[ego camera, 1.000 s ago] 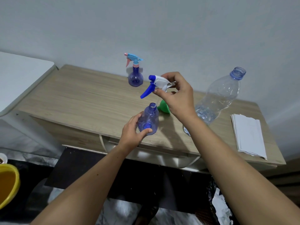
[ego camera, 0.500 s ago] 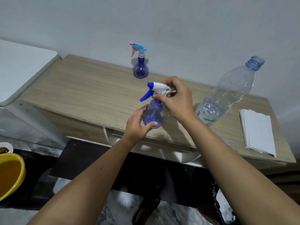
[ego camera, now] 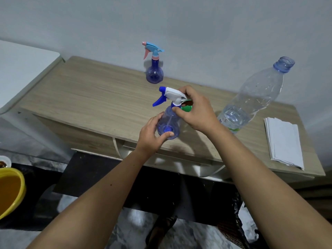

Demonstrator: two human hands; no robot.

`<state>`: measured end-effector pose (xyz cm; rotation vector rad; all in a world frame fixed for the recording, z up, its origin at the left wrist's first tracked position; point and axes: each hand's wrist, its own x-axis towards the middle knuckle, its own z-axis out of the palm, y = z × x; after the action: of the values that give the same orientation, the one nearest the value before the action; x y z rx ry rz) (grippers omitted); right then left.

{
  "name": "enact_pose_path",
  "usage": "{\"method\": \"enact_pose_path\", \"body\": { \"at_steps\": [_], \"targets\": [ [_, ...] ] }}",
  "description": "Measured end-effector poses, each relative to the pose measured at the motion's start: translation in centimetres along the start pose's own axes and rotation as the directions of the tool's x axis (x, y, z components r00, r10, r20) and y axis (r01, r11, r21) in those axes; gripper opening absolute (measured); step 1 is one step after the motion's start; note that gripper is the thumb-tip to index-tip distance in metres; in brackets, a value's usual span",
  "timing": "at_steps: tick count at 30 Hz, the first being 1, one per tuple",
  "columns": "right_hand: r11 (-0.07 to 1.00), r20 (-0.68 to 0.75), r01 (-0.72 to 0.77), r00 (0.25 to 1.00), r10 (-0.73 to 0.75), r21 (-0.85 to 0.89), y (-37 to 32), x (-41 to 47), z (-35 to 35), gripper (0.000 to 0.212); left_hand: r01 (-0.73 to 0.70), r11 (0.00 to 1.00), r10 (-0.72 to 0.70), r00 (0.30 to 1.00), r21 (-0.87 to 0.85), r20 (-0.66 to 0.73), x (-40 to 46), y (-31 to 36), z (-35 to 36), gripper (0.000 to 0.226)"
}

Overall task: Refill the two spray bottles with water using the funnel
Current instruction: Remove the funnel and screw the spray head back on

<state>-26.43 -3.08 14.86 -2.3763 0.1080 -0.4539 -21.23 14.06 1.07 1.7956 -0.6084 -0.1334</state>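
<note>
Left hand [ego camera: 150, 136] holding blue bottle [ego camera: 168, 124], right hand [ego camera: 195, 111] gripping sprayer [ego camera: 172, 96] (seated on neck)

One head-worn wide-angle camera looks forward and down, close over a wooden desk [ego camera: 89, 97] set against a grey wall [ego camera: 197, 24].

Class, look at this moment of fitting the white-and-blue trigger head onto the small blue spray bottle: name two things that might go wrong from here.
1. The tall clear plastic water bottle stands uncapped just beside the right hand; an elbow nudge might tip it and wet the stack of white paper napkins.
2. The left hand holds the small blue spray bottle near the wooden table's front edge; twisting the white-and-blue trigger head could slide it off.
</note>
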Motion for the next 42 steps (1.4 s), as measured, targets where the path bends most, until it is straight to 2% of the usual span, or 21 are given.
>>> {"method": "enact_pose_path", "body": {
  "at_steps": [7,10,15,19,24,26,29,32,35,42],
  "targets": [
    [0.998,0.042,0.024,0.999,-0.022,-0.058,0.2,0.3,0.0,0.039,0.020,0.998,-0.020,1.000,-0.052,0.002,0.1,-0.4,0.1,0.080],
    [0.997,0.074,-0.051,0.996,0.047,0.057,0.6,0.3,-0.2,0.029,-0.002,0.999,0.002,1.000,-0.052,-0.002,0.1,-0.5,0.1,0.077],
    [0.933,0.047,-0.166,0.986,0.159,0.318,1.1,-0.5,0.9,0.026,-0.020,0.998,0.020,1.000,-0.054,0.008,0.2,-0.5,0.1,0.076],
    [0.919,0.013,-0.204,0.977,0.212,0.338,0.9,-0.4,1.5,0.032,-0.013,0.998,0.013,1.000,-0.056,0.002,0.2,-0.7,0.1,0.078],
    [0.900,0.018,-0.209,0.976,0.219,0.383,1.5,-0.7,1.5,0.021,-0.009,0.997,0.011,1.000,-0.070,0.027,0.4,-0.7,0.0,0.080],
    [0.892,0.010,-0.220,0.972,0.235,0.395,1.4,-0.7,1.5,0.025,-0.011,0.998,0.012,1.000,-0.060,0.018,0.4,-0.9,0.1,0.079],
    [0.877,-0.004,-0.250,0.961,0.276,0.410,0.9,-0.5,1.9,0.044,-0.016,0.998,0.016,1.000,-0.063,-0.005,0.4,-0.9,0.0,0.078],
    [0.880,-0.017,-0.252,0.959,0.283,0.401,1.2,-0.6,2.0,0.039,-0.026,0.997,0.026,1.000,-0.067,-0.006,0.3,-0.7,-0.1,0.077],
    [0.840,-0.012,-0.259,0.954,0.301,0.477,1.5,-1.0,1.7,0.030,-0.022,0.998,0.023,1.000,-0.053,0.005,0.3,-0.8,0.0,0.076],
    [0.831,-0.045,-0.263,0.944,0.326,0.490,0.9,-1.1,2.1,0.046,-0.043,0.999,0.043,0.999,-0.004,-0.007,0.4,-1.0,-0.1,0.079]
  ]
}}
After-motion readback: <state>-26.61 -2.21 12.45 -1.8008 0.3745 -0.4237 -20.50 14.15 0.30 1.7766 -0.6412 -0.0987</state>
